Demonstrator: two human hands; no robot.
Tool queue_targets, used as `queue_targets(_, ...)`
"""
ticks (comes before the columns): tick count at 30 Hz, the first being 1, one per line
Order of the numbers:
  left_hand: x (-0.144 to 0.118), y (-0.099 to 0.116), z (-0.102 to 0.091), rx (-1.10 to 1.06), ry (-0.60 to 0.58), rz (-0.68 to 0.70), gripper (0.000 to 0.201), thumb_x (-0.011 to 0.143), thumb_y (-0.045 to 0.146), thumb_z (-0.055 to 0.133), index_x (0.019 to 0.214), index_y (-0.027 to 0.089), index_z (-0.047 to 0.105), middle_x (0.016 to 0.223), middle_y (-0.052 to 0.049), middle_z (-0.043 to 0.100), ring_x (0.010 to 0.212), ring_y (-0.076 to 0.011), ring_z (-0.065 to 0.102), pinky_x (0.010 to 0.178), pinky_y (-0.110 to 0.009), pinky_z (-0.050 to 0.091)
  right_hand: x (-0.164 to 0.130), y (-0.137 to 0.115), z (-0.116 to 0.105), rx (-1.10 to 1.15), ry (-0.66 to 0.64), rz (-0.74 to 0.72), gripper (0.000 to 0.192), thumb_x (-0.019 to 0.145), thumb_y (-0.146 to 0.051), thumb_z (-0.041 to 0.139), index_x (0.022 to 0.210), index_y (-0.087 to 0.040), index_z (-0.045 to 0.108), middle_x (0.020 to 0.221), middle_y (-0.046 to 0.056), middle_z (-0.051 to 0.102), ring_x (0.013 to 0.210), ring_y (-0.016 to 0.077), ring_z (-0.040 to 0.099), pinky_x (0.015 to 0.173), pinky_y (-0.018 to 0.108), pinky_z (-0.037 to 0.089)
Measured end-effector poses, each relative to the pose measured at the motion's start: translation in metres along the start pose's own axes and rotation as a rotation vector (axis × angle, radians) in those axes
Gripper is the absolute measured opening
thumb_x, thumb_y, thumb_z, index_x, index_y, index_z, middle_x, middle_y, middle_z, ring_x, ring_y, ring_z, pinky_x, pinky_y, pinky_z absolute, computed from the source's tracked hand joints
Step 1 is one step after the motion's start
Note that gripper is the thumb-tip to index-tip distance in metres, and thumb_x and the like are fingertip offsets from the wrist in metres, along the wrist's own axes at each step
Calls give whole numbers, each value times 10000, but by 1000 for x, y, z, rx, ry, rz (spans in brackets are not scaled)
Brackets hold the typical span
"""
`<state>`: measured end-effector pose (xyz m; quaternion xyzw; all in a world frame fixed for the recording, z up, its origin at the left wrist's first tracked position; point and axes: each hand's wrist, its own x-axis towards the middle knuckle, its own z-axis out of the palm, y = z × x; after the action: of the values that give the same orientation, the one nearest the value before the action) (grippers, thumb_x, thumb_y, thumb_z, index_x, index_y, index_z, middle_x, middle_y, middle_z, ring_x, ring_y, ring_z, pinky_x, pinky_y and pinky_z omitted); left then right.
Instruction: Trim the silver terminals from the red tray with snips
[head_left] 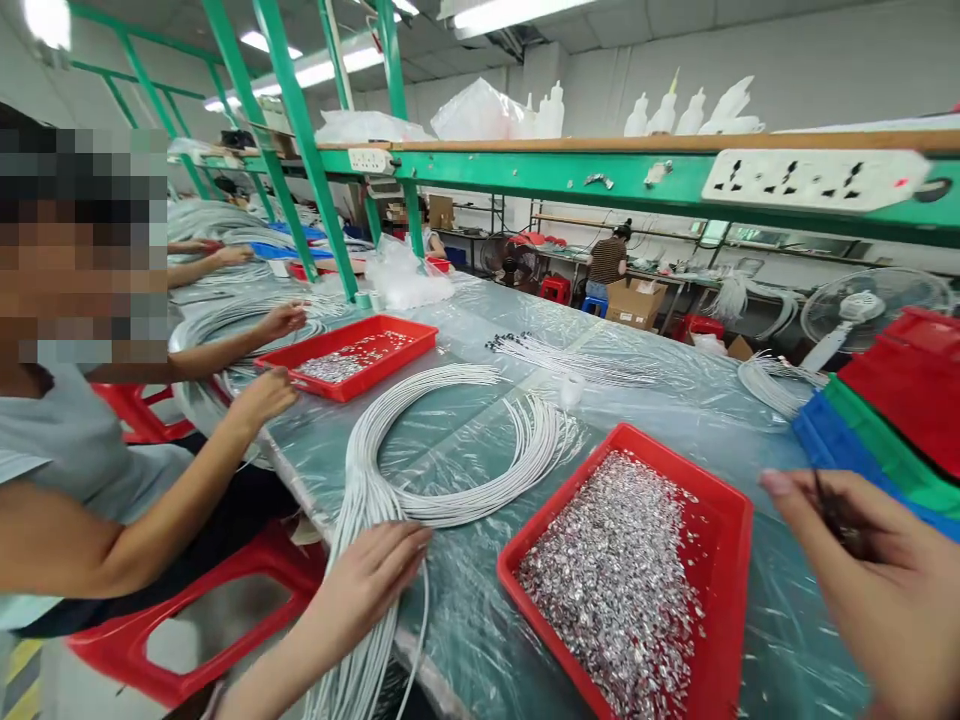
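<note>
My left hand (pixel 367 580) rests on a thick bundle of white cables (pixel 450 440) that loops across the plastic-covered table (pixel 675 400) and hangs over its near edge. My right hand (pixel 877 580) is raised at the right, fingers pinched around a small dark thing that I cannot make out. Between my hands stands a red tray (pixel 731 590) heaped with small shiny metal pieces (pixel 615 580).
A co-worker sits at the left on a red stool (pixel 187 630), hands by a second red tray (pixel 352 355). Stacked red, green and blue bins (pixel 892 420) stand at the right. A green shelf frame (pixel 562 170) with a power strip (pixel 817 178) runs overhead. A fan (pixel 862 310) stands behind.
</note>
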<state>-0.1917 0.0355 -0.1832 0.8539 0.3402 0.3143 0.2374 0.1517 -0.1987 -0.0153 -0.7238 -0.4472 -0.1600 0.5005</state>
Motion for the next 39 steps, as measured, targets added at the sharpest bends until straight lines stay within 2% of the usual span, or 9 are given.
queue_targets(3,48,22,28,85,-201,217,212,912,329,576,1047,195,669,1110,-85,681,1054,-270,606,963,-452,432,-4,-32,5,68,-87,-45,162,864,-315,624,731,-224,639,627,-2,569,490,146,481,410,217,366)
queue_targets(7,83,37,54,227,-301,303,175,949,277,579,877,127,635,896,-33,655,848,-184,636,804,-388,521,-6,-38,9,151,-141,-34,193,894,-312,605,736,-205,632,592,-33,508,501,133,428,444,208,347)
queue_targets(16,98,32,71,336,-367,183,135,949,257,585,939,129,626,926,-35,648,837,-176,643,766,-359,544,0,-31,7,203,-138,34,206,896,-315,576,733,-196,618,606,-44,497,520,128,392,460,204,312)
queue_targets(21,110,26,75,247,-444,100,170,951,287,584,984,124,623,940,-42,648,828,-179,642,760,-367,547,-2,-31,8,215,-163,69,201,924,-329,574,767,-212,620,632,-49,489,555,135,385,487,212,299)
queue_targets(24,124,34,71,131,-476,53,189,954,302,578,1011,125,614,930,-39,645,791,-169,641,724,-348,551,-2,-29,8,220,-168,84,207,925,-346,569,777,-211,619,640,-46,487,559,141,378,492,218,298)
queue_targets(28,158,74,72,-102,-524,33,224,968,335,554,966,119,615,835,-13,634,667,-131,621,616,-283,542,1,-23,11,223,-214,77,210,933,-344,549,795,-199,611,651,-38,494,574,150,386,507,221,308)
queue_targets(33,198,169,82,-443,-417,144,259,980,377,517,996,130,591,813,-6,601,611,-115,573,567,-259,503,6,-19,22,262,-197,53,192,918,-299,560,780,-174,608,646,-36,508,581,144,423,534,220,301)
queue_targets(36,192,219,78,-643,-335,237,283,997,401,450,991,143,568,744,21,517,563,-104,482,532,-240,422,7,-19,25,251,-182,35,218,916,-292,551,739,-170,585,617,-38,501,563,139,417,521,219,290)
queue_targets(39,167,242,68,-784,-282,283,332,1025,422,315,1043,172,532,667,52,380,573,-114,378,541,-240,336,7,-22,27,271,-165,37,212,924,-285,560,747,-172,592,625,-36,533,571,138,453,526,207,313)
